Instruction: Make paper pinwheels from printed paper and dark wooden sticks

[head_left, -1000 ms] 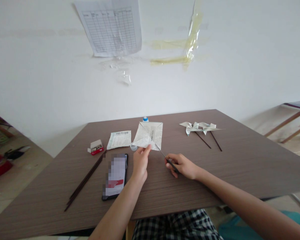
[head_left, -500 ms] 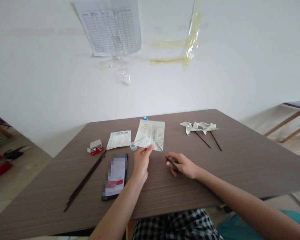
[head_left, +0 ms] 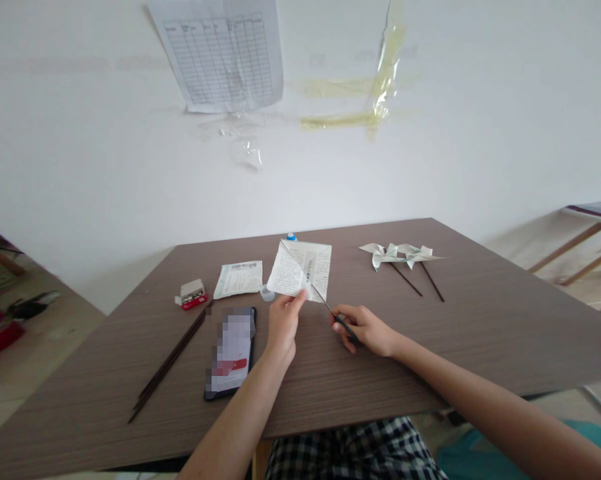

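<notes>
My left hand [head_left: 284, 327] pinches the lower edge of a printed square of paper [head_left: 293, 267], thumb on top, holding it up over the table. Diagonal crease lines run across the sheet. In my right hand [head_left: 363, 330] is a pair of scissors [head_left: 345, 325], fingers wrapped round the dark handles. Their blades reach up and left to the paper's lower right part, close to my left thumb. Whether the blades are parted cannot be made out. Left of the held sheet lies another printed paper piece [head_left: 239, 279], with a small clear plastic cup [head_left: 267, 293] beside it.
On the brown table [head_left: 300, 373] a phone [head_left: 230, 353] lies left of my left forearm. Further left are dark thin sticks [head_left: 173, 360] and a small red-and-white box [head_left: 193, 295]. Two paper pinwheels [head_left: 403, 255] on sticks lie at right. A blue cap [head_left: 291, 237] shows behind the paper.
The held paper has tilted slightly, and a diagonal line at its upper left shows more clearly. Both hands stay nearly where they were.
</notes>
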Demonstrator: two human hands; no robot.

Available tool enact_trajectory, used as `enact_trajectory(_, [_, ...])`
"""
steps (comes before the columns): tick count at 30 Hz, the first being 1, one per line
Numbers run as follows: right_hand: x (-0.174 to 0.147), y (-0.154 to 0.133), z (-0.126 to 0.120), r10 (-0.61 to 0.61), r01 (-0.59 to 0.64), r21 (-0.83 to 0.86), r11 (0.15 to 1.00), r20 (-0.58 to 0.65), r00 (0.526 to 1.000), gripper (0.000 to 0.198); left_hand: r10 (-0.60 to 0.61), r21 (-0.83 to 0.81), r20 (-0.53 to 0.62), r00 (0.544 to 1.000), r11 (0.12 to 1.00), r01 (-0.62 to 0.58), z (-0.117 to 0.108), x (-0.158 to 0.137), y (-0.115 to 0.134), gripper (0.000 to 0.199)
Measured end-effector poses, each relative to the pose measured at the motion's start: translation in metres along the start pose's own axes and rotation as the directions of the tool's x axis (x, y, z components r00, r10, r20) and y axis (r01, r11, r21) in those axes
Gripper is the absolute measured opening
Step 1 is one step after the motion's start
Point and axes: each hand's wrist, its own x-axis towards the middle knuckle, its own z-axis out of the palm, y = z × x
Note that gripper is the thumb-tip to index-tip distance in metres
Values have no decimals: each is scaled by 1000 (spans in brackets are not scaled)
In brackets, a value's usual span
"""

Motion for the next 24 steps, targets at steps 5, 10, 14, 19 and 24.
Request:
enact_trajectory(5, [1,1,0,8,-8,6,1000,4,1000,39,-4,11,-2,1000,1000,4,1,-1,1,50])
enact_trajectory(10, [0,-3,2,18,-18,5,1000,-2,1000,41,-15,4,14,1000,1000,15,0,-3,4,48])
enact_trajectory(14, [-1,-10,2,38,-38,1,999,-13,999,49,-33,19,70,997,999,32,1,-5,10,42])
enact_trajectory(19, [-1,-11,3,41,-41,5,999,-19,999,53,-40,28,65,997,999,38,2,-5,12,37])
enact_trajectory(24, [1,-3,2,40,-40,12,999,-23,999,48,-43,51,48,998,998,41,1,-4,9,41])
